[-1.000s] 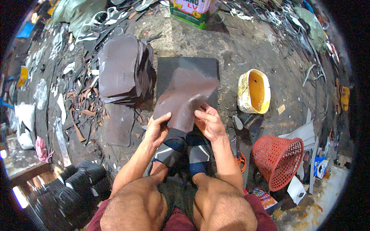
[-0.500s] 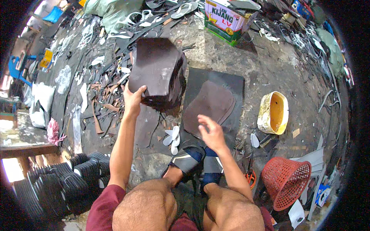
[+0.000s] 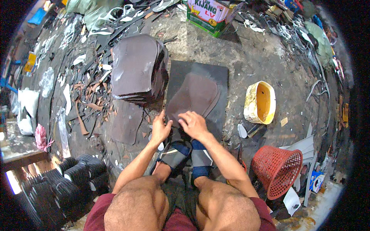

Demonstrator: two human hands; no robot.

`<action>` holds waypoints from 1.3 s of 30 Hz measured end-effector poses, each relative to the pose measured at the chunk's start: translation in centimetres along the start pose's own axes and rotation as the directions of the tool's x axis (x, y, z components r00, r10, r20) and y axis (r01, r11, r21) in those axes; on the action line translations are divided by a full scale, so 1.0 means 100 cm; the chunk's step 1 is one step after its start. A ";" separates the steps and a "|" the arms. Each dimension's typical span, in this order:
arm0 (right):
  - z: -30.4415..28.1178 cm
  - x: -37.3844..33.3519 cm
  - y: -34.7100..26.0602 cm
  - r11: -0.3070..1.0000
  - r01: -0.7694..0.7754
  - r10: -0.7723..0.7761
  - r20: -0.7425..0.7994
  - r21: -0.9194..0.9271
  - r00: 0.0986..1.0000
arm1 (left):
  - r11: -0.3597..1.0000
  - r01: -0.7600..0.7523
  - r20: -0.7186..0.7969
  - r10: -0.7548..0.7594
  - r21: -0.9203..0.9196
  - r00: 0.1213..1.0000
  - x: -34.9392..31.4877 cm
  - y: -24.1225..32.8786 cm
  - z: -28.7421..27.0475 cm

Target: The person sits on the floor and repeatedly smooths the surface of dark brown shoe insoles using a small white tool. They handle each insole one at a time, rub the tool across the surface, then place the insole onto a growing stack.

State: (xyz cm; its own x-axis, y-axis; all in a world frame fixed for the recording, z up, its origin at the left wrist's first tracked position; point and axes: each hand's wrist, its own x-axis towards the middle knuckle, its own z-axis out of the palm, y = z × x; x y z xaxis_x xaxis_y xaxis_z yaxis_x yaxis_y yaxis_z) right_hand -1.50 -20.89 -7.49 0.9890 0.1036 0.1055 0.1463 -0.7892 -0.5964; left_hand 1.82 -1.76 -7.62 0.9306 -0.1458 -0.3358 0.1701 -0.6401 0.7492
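Observation:
A dark brown, curved flat sheet (image 3: 194,92) lies on a black rectangular board (image 3: 219,73), with the edge of another sheet showing under its right side. At its near end, my right hand (image 3: 194,125) hovers on or just over the edge, fingers spread and slightly bent; contact is hard to tell. My left hand (image 3: 161,127) is beside the board's near left corner, thumb apart from the fingers, holding nothing. To the far left of the hands stands a thick stack of similar brown sheets (image 3: 133,65). One more brown piece (image 3: 127,124) lies flat on the floor in front of it.
Right of the board stands a yellowish oval tub (image 3: 250,104), with a red perforated basket (image 3: 266,163) nearer me. A printed box (image 3: 206,17) is at the far side. Scraps (image 3: 92,90) litter the left floor; rows of black sole-shaped pieces (image 3: 83,171) stand at near left.
My left hand has let go of the stack's near edge and come right and nearer, beside the board. My right hand has drawn closer to the near end of the sheet. The view has shifted slightly.

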 end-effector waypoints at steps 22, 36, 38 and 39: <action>0.041 0.006 -0.034 0.975 -0.222 0.222 -0.050 0.007 0.974 | 0.610 0.327 0.237 -0.227 -0.722 0.945 0.036 0.014 -0.016; -0.221 0.093 0.085 0.920 -0.390 0.234 -0.758 -0.030 0.609 | 0.592 -0.633 0.333 0.544 0.498 0.770 -0.022 -0.013 0.016; -0.272 0.121 0.036 0.860 -0.425 0.104 -0.719 -0.281 0.687 | 0.601 -0.622 0.343 0.522 0.502 0.781 -0.020 -0.012 0.015; -0.294 0.131 0.031 0.855 -0.388 -0.035 -0.783 -0.346 0.621 | 0.605 -0.623 0.321 0.538 0.496 0.779 -0.020 -0.012 0.017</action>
State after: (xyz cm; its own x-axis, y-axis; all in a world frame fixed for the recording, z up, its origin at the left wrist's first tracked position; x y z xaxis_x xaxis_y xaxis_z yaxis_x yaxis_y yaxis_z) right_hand 11.31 -39.76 15.49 0.5918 -0.3821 0.7098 -0.2660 -0.9238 -0.2756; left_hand -0.78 -1.99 -8.84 0.7122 -0.7007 -0.0416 -0.6374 -0.6705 0.3797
